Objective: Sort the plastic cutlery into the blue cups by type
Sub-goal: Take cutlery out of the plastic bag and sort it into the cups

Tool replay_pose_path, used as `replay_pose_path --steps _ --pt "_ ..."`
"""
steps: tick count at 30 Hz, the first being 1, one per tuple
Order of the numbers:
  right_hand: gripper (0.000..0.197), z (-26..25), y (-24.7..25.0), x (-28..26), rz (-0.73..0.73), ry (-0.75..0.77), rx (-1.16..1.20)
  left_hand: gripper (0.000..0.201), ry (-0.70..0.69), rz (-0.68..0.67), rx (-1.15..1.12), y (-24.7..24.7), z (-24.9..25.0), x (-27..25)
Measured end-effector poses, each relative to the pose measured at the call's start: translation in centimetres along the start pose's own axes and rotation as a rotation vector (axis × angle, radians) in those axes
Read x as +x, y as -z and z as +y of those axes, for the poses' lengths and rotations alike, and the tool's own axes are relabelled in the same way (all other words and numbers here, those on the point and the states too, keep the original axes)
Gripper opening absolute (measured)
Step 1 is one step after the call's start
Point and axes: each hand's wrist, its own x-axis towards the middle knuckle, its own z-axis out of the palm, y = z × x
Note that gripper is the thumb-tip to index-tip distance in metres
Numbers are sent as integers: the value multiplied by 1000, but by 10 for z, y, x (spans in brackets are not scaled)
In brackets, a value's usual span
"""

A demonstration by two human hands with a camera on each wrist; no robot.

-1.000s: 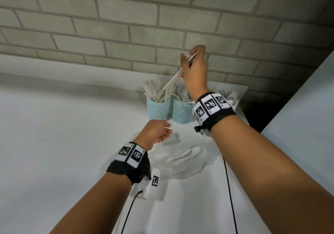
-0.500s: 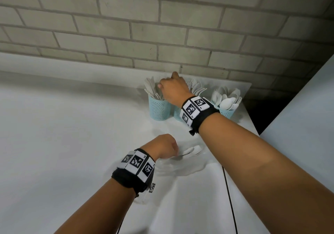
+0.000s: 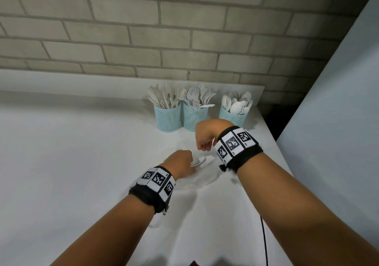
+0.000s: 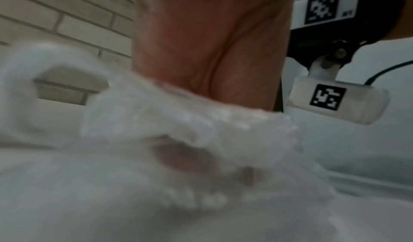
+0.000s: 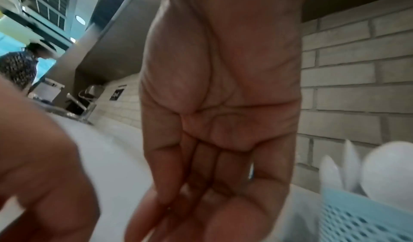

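Pale brick wall (image 3: 143,40) backs a white counter (image 3: 61,163) where three blue cups (image 3: 192,118) stand in a row, holding knives, forks and spoons. Two loose spoons (image 3: 204,161) lie on a crinkled clear bag (image 3: 196,180), hard to make out against the white. The left hand (image 3: 180,163) rests curled on it, its grasp hidden; the right hand (image 3: 207,134) hangs above, fingers loose, holding nothing.

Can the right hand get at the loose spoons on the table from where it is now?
Probably yes. The right hand hovers empty just above the loose spoons, nothing between them. The left hand touches their near ends, so only the bowl ends are free to grasp.
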Motion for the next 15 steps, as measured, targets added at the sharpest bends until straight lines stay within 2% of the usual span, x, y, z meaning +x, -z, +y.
replay_pose_path --steps 4,9,11,12,13,15 --pt "24 13 -19 -6 124 -74 -113 44 26 31 25 -7 3 1" --pt "32 23 -37 -3 158 -128 -69 43 5 36 30 -12 13 1" --pt "24 25 -41 -3 177 -139 -31 40 -31 4 44 -10 15 -2" --pt "14 26 -44 -4 180 -141 -18 38 -42 -11 54 -9 15 -4" --pt "14 29 -47 -3 180 -140 0 36 -42 -27 62 -8 15 -4" --pt "39 35 -52 -1 194 -172 -3 28 -12 -77 61 -7 10 0"
